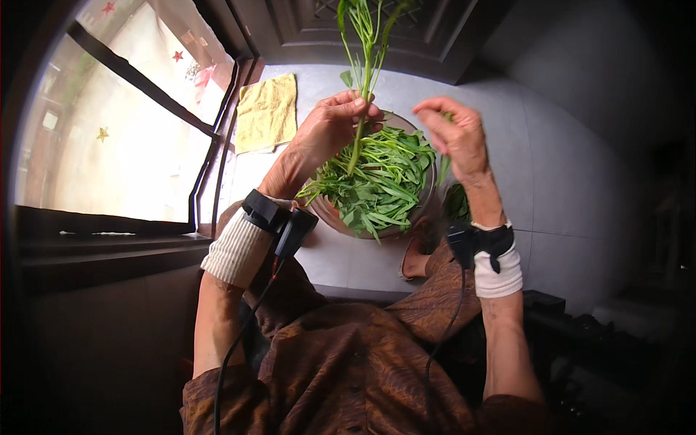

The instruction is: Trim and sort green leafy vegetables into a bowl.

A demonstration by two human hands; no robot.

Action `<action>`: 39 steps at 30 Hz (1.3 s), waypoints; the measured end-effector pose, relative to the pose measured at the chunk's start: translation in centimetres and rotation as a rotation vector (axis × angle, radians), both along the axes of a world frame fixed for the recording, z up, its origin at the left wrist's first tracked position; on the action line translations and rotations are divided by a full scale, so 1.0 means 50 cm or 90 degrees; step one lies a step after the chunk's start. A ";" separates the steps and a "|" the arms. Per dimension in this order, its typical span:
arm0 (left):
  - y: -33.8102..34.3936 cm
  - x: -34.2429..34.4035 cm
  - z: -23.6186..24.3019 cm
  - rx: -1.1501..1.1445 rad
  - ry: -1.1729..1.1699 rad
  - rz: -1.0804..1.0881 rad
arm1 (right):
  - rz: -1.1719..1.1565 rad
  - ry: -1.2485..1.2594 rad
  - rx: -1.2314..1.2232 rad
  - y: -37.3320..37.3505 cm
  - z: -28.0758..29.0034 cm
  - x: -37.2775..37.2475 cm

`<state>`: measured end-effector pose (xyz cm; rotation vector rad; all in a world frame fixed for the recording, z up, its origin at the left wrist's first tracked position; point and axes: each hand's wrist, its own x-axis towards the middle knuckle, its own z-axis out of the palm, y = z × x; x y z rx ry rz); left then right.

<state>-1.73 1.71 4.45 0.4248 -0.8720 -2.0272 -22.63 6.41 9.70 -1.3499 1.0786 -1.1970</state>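
My left hand (341, 112) grips a long green stalk with narrow leaves (366, 58), held upright over a round basin (415, 221). A heap of loose leafy greens (377, 196) fills the basin. My right hand (453, 138) is raised just right of the stalk, apart from it, with its fingers bent around a small piece of green (446, 166), partly hidden behind them. Dark bands with devices and cords sit on both of my wrists over pale cuffs.
A folded yellow cloth (264, 109) lies on the grey tiled floor (551, 188) by the bright framed window (109, 152). A dark panelled door (428, 36) stands beyond. More greens (455, 201) lie right of the basin, near my bare-skinned foot (413, 261).
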 end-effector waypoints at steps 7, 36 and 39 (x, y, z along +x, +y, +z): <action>-0.008 0.001 0.001 0.039 -0.036 0.068 | 0.040 0.154 0.089 -0.008 -0.026 0.082; 0.005 -0.023 0.025 -0.011 -0.081 0.292 | -0.079 -0.277 0.283 -0.077 -0.069 0.138; 0.006 -0.028 0.031 -0.055 -0.070 0.268 | -0.130 -0.329 0.293 -0.103 -0.079 0.127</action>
